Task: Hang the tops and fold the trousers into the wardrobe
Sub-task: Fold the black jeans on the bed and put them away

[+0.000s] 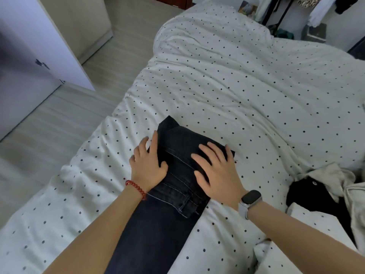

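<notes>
Dark trousers (173, 194) lie on the bed (237, 86); our left hand (147, 165) and right hand (217, 169) press flat, fingers wide. We should smooth first, then fold evenly.

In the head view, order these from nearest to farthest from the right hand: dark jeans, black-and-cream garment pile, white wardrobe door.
1. Dark denim jeans, under the right hand.
2. Black-and-cream garment pile, right on the bed.
3. White wardrobe door, far left.

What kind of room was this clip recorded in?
Most likely a bedroom. A bed with a polka-dot duvet fills the view, a white wardrobe door stands open at the left, and clothes hang on a rack at the far end. Both hands press dark jeans flat on the bed.
</notes>
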